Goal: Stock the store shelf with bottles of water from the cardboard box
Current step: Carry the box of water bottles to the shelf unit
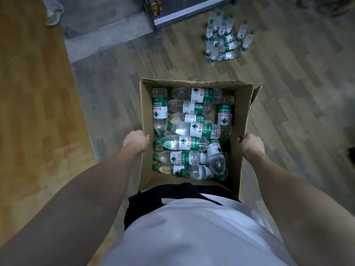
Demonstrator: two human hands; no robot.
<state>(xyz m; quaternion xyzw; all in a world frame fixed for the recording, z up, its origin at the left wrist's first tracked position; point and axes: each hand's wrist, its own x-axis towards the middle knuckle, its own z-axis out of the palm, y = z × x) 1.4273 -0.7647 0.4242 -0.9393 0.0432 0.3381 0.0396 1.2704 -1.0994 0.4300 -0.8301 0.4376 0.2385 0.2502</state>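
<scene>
An open cardboard box (242, 112) hangs in front of my body above the floor. Several water bottles (196, 130) with green caps and green-and-white labels lie jumbled on their sides inside it. My left hand (136, 141) grips the box's left wall, fingers curled over the rim. On the opposite wall, my right hand (251, 143) grips the rim the same way. The store shelf (184, 13) stands at the top of the view, its low grey edge showing, with a few yellowish bottles on it.
A cluster of more water bottles (225, 38) stands and lies on the wooden floor to the right of the shelf. A grey mat (107, 35) covers the floor left of the shelf. Another person's shoe (54, 15) shows at the top left.
</scene>
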